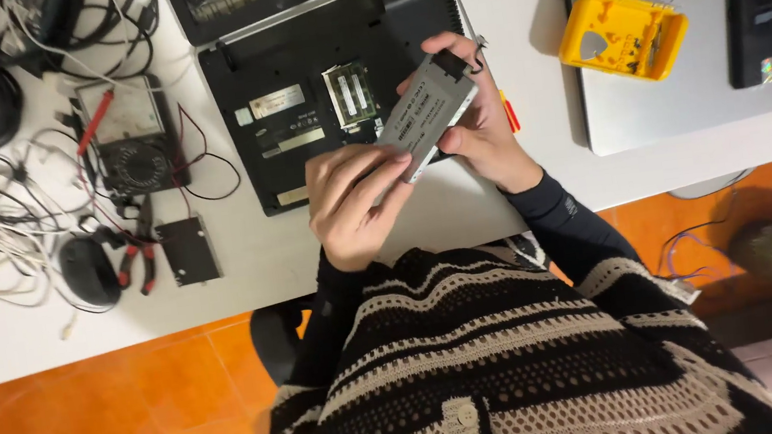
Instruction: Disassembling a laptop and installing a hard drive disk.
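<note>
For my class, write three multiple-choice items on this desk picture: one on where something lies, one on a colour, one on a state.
1. Where is the yellow bit case?
A. on the floor
B. on the silver laptop
C. in a hand

2. What colour is the drive held by the left hand and right hand?
A. grey
B. red
C. green

3. The black laptop lies:
A. folded shut, top up
B. underside up, memory bay uncovered
C. screen lit

Answers: B, it rests on the lid; A, its casing is grey; B, memory sticks show.

Even indoor light fell from above, the yellow bit case (621,34) cast a soft left shadow, and edges blurred slightly.
</note>
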